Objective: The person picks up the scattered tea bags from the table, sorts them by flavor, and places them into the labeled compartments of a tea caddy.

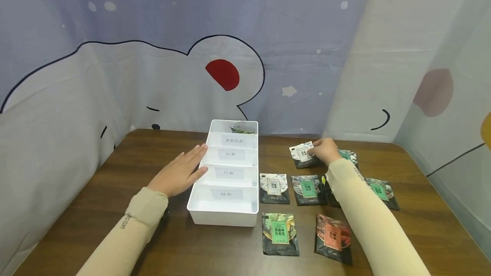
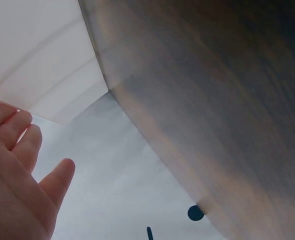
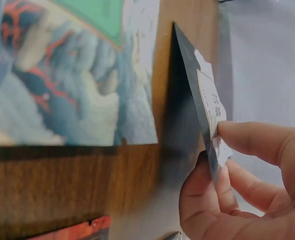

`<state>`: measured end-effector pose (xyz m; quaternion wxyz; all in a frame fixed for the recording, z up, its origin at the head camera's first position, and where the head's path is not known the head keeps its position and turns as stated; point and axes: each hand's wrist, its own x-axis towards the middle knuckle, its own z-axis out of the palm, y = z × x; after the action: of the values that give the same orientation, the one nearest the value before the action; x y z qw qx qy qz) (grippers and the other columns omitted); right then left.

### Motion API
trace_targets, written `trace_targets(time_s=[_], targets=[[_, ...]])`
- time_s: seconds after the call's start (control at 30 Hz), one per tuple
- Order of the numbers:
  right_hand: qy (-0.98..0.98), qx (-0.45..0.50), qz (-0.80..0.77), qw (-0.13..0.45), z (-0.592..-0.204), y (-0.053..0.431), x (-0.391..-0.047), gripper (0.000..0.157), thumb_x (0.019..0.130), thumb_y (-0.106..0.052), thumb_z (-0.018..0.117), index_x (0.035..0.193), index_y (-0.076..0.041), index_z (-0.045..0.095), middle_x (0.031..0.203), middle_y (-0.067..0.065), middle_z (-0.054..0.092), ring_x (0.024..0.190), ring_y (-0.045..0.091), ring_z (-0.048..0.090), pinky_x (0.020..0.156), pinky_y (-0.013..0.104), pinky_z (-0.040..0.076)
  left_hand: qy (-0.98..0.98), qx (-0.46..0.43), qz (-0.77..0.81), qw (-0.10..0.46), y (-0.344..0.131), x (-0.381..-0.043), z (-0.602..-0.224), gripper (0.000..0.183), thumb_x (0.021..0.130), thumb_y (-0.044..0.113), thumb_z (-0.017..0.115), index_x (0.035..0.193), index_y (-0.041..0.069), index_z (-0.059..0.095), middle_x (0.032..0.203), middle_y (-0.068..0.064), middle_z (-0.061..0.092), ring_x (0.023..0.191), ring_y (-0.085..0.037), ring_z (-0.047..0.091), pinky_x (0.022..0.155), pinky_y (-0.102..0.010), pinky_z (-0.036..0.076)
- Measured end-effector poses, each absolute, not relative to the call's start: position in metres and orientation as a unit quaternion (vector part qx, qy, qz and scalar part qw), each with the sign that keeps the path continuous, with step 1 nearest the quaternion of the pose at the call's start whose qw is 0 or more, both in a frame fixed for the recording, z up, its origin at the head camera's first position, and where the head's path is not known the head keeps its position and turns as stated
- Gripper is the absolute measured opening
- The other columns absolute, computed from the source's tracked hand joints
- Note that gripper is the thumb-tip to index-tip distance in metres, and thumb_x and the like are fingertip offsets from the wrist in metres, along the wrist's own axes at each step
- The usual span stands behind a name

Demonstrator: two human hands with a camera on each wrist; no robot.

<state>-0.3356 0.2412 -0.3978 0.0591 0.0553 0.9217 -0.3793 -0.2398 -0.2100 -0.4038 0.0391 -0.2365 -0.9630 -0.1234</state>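
Head view shows the left hand [image 1: 178,173] with fingers almost straight, its fingertips at the left rim of a long white plastic box [image 1: 223,219] with five compartments; this hand grips nothing. In the farthest compartment of the box lies a flat green packet [image 1: 243,131], only partly visible. Just to the right of the box, a flat square white-and-black packet [image 1: 274,188] lies on the brown wooden table [image 1: 222,250]. Right of the box's front end, nearer to the person, is a green-and-yellow packet with black bottom [image 1: 280,234]. Farther right from the box lies a dark packet with green label [image 1: 308,189]. Beyond it, right of the box's far half, the right hand [image 1: 325,151] pinches a second white-and-black packet [image 1: 302,155] between thumb and fingers. Well right of the box, nearer the person, lies a red-and-black packet [image 1: 333,238].
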Motion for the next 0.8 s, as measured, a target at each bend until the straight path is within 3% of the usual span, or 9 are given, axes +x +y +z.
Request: trace_targets(time_s=[0.17, 0.33, 0.6, 0.8], targets=[[0.896, 0.070, -0.433, 0.066, -0.399, 0.246, -0.339, 0.040, 0.095, -0.009, 0.065, 0.128, 0.012, 0.058, 0.124, 0.029, 0.058, 0.096, 0.032, 0.061, 0.081, 0.042, 0.058, -0.963, -0.235, -0.123, 0.038, -0.210, -0.241, -0.404, 0.072, 0.108, 0.051, 0.036, 0.162, 0.007, 0.020, 0.168, -0.009, 0.021, 0.154, -0.029, 0.021, 0.123, -0.055, 0.020], [0.872, 0.077, -0.476, 0.080, -0.400, 0.248, -0.339, 0.032, 0.096, -0.008, 0.065, 0.123, 0.009, 0.059, 0.097, 0.009, 0.059, 0.073, 0.014, 0.053, 0.063, 0.026, 0.053, -0.963, -0.234, -0.126, 0.038, -0.210, -0.240, -0.404, 0.072, 0.108, 0.051, 0.036, 0.162, 0.007, 0.021, 0.168, -0.009, 0.021, 0.153, -0.031, 0.022, 0.123, -0.055, 0.020], [0.849, 0.066, -0.517, 0.080, -0.394, 0.244, -0.332, 0.031, 0.098, -0.005, 0.063, 0.125, 0.008, 0.057, 0.089, 0.002, 0.058, 0.068, 0.009, 0.052, 0.058, 0.022, 0.052, -0.962, -0.238, -0.124, 0.046, -0.208, -0.238, -0.401, 0.070, 0.108, 0.048, 0.037, 0.161, 0.005, 0.022, 0.167, -0.011, 0.023, 0.153, -0.031, 0.024, 0.123, -0.055, 0.021], [0.838, 0.065, -0.538, 0.071, -0.391, 0.238, -0.328, 0.032, 0.099, -0.006, 0.062, 0.126, 0.008, 0.057, 0.107, 0.010, 0.061, 0.079, 0.012, 0.058, 0.072, 0.025, 0.059, -0.963, -0.236, -0.123, 0.042, -0.209, -0.238, -0.400, 0.070, 0.109, 0.047, 0.037, 0.161, 0.005, 0.022, 0.167, -0.010, 0.022, 0.153, -0.030, 0.023, 0.123, -0.055, 0.020]])
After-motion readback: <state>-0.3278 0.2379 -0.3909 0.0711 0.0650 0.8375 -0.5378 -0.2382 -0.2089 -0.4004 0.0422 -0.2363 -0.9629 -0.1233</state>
